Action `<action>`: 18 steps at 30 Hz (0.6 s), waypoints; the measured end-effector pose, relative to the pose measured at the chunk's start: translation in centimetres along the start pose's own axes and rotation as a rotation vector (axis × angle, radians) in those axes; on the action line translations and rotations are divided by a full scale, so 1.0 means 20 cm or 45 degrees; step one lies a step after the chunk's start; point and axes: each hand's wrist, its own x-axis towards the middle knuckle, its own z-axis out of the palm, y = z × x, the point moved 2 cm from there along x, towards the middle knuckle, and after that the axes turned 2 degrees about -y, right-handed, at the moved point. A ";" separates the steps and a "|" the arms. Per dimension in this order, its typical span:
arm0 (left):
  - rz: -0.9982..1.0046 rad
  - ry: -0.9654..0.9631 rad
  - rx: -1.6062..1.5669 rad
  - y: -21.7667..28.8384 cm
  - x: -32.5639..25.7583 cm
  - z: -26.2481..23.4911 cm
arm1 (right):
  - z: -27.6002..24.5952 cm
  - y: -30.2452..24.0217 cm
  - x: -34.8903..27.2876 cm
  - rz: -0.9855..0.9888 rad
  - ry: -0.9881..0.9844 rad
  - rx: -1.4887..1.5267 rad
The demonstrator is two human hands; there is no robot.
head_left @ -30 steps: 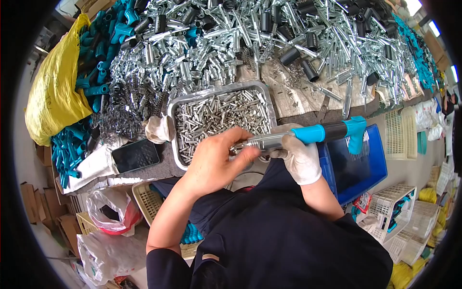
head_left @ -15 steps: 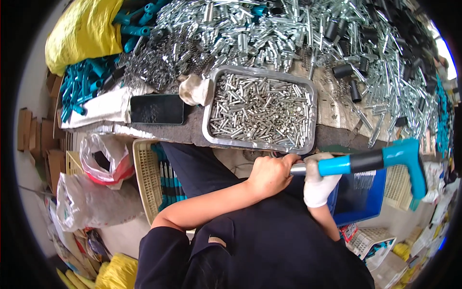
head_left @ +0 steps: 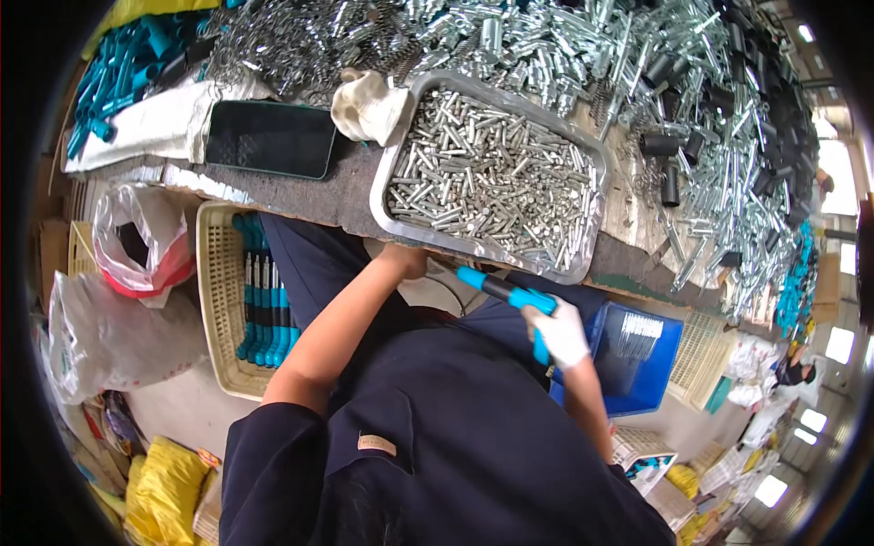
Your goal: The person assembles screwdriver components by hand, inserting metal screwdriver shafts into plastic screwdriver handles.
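Observation:
My right hand (head_left: 562,333), in a white glove, is shut on the teal handle of a long tool (head_left: 506,292) with a black middle section. I hold the tool low over my lap, slanting up to the left. My bare left hand (head_left: 405,262) sits at the near edge of the table, just below a metal tray (head_left: 393,175) heaped with silver pins. That hand is a little left of the tool's upper end. Its fingers are turned away, so its grip is hidden.
A dark phone (head_left: 269,137) and a crumpled white glove (head_left: 368,106) lie left of the tray. Heaps of silver metal parts (head_left: 637,82) cover the far table. A cream basket (head_left: 218,300) of teal-handled tools stands at my left, a blue bin (head_left: 648,357) at my right, plastic bags (head_left: 137,255) further left.
The tool has come down from tray level toward my lap and its handle now points downward. My left hand slid to the table edge. The view has tilted down.

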 end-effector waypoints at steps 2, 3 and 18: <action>-0.006 -0.050 -0.248 -0.01 0.06 -0.07 | 0.11 -0.01 0.12 -0.134 0.139 -0.379; -0.017 -0.041 -0.256 -0.04 0.05 -0.06 | 0.17 0.02 0.20 -0.264 0.202 -0.582; 0.069 0.504 -0.985 -0.34 0.11 0.31 | 0.54 -0.21 0.37 -0.267 -0.111 -1.460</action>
